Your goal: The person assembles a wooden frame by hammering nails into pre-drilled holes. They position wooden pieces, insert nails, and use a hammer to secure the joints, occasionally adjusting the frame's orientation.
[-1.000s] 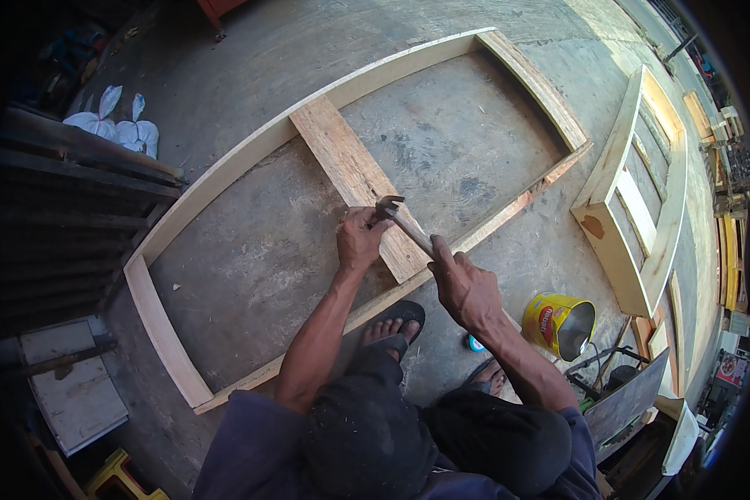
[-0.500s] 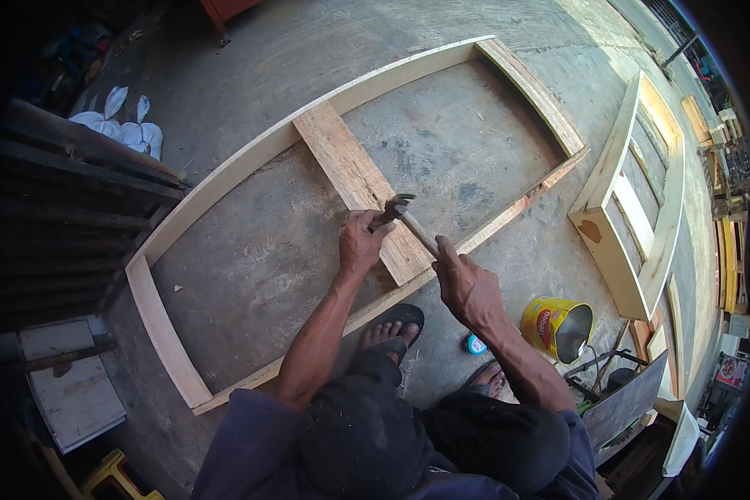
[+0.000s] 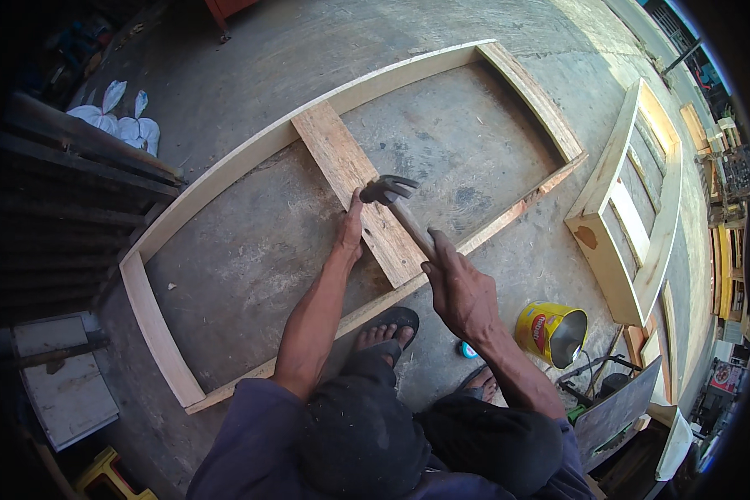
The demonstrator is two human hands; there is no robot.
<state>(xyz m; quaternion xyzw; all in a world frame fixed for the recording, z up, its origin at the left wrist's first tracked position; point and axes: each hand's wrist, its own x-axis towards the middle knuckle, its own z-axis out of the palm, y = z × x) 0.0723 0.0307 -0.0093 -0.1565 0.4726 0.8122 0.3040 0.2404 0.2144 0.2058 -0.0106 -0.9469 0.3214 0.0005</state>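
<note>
A rectangular wooden frame rests on the concrete, with a flat wooden crossboard spanning its middle. My left hand is at the crossboard's left edge, thumb up and the other fingers mostly hidden; it appears closed on that edge. Wrapped round the wooden handle of a claw hammer is my right hand, over the near side of the frame. The hammer's dark head is raised above the crossboard, overlapping the tip of my left thumb in the view. Small dark spots mark the board below it.
A second wooden frame lies to the right. A yellow bucket and a small blue round container stand near my right forearm. Dark slats and white sacks are at left. My sandalled foot is beside the frame.
The hammer head has risen off the crossboard and looks larger. My left hand has shifted from beside the hammer head to the board's left edge. The view has tilted slightly.
</note>
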